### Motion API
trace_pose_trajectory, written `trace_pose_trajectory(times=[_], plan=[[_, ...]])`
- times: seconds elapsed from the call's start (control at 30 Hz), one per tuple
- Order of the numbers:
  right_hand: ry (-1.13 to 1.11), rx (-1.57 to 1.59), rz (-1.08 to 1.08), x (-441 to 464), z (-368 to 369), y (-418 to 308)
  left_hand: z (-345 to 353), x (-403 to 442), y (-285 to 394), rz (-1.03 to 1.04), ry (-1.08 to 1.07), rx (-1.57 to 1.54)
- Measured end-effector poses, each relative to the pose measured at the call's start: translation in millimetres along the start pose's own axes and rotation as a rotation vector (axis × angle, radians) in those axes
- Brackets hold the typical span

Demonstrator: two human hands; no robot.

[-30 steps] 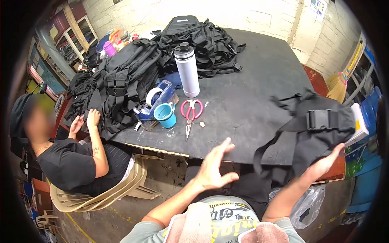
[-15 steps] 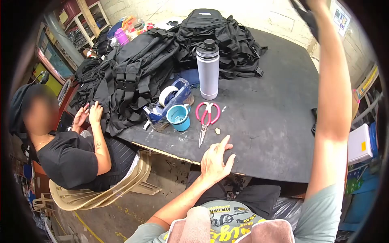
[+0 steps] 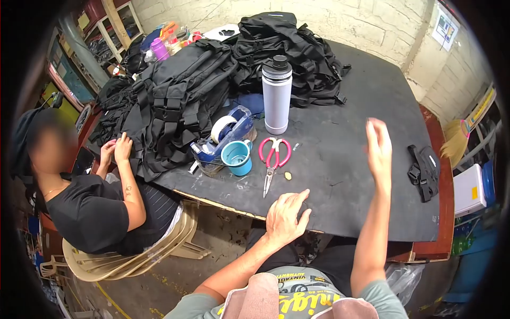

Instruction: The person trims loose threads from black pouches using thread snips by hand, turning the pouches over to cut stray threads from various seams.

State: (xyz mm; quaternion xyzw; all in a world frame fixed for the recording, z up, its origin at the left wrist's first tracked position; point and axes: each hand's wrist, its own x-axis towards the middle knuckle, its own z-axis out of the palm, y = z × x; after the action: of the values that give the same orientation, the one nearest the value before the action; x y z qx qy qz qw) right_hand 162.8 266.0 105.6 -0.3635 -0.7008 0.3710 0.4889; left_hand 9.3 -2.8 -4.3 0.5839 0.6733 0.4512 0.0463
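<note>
My left hand (image 3: 287, 217) rests at the near edge of the black table (image 3: 340, 196), fingers outstretched and nothing in them. Over the right half of the table my right hand (image 3: 379, 151) is raised, open, its fingers pointing forward. Red-handled snips (image 3: 274, 159) lie just ahead of my left hand, beside a small yellowish piece (image 3: 288, 175). To their left stands a light blue cup (image 3: 237, 158) against a blue tape dispenser (image 3: 223, 135). A pale lavender bottle (image 3: 277, 101) stands upright behind the snips. Near the right edge lies a black strap piece with buckles (image 3: 423, 173).
Black backpacks (image 3: 180, 101) are heaped along the left and back of the table. At the left a person (image 3: 95, 207) sits on stacked plastic chairs (image 3: 159, 247), hands on the black fabric. A broom (image 3: 458, 138) and a white container (image 3: 469, 189) stand beyond the right edge.
My right hand has come down from high at the upper right to above the table. The black thing beside it there is gone from that spot. My left hand has hardly moved.
</note>
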Motion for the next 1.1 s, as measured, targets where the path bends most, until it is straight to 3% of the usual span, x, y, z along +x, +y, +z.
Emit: trace_pose_trajectory(times=[0.03, 0.13, 0.2, 0.4, 0.47, 0.67, 0.73, 1.0, 1.07, 1.1], plan=[[0.018, -0.088, -0.055, -30, -25, 16, 0, -1, 1, 0.009, 0.005, 0.015], [0.211, -0.255, 0.179, -100, -90, 47, -3, 3, 4, 0.009, -0.008, 0.036], [0.216, -0.348, 0.165, -131, -119, 54, -1, 5, 6, 0.004, -0.019, 0.033], [0.134, -0.604, 0.005, -159, -131, 40, 6, 20, 21, -0.004, -0.042, 0.022], [0.042, -0.904, -0.128, -169, -127, 63, 15, 21, 22, 0.004, -0.027, 0.04], [0.013, -0.808, -0.076, -168, -134, 70, 18, 17, 19, 0.0, -0.059, 0.096], [0.029, -0.816, -0.058, -168, -133, 71, 19, 18, 16, 0.09, -0.057, 0.153], [0.034, -0.795, -0.122, -170, -138, 73, 21, 18, 20, 0.094, -0.076, 0.155], [0.018, -0.554, -0.051, -154, -159, 77, 20, 19, 21, 0.096, -0.075, 0.167], [0.129, -0.679, -0.136, -143, -173, 80, 20, 19, 21, 0.092, -0.075, 0.165]])
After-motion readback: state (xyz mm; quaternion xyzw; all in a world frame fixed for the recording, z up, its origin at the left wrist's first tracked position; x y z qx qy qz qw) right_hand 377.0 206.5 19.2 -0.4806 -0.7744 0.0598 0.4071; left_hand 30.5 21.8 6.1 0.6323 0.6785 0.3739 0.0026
